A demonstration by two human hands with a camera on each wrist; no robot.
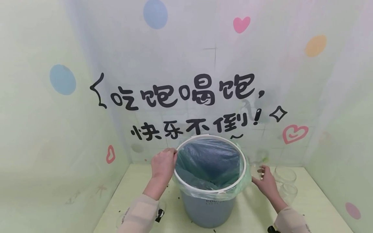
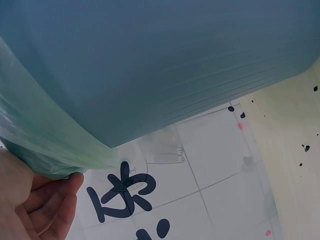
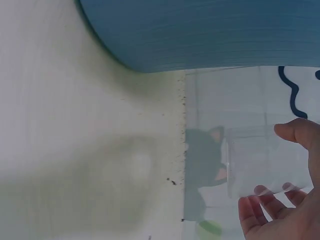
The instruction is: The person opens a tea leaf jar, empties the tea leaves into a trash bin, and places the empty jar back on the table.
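A blue-grey trash bin (image 1: 207, 212) stands on the table, lined with a thin green plastic bag (image 1: 247, 176) folded over its edge under a white ring (image 1: 244, 161). At the bin's left rim my left hand (image 1: 163, 165) grips the ring and liner; the left wrist view shows its curled fingers (image 2: 55, 205) against the green bag. To the right of the bin, my right hand (image 1: 266, 183) holds a clear cup (image 3: 260, 160), thumb on one side and fingers on the other. The cup is tipped on its side in the right wrist view.
Two more clear containers (image 1: 285, 174) stand on the table's right side, beyond my right wrist. Dark crumbs (image 2: 306, 148) are scattered over the pale tabletop (image 1: 314, 207). Near my left sleeve lies a small black item (image 1: 159, 215). A printed curtain wall (image 1: 186, 58) closes off the back.
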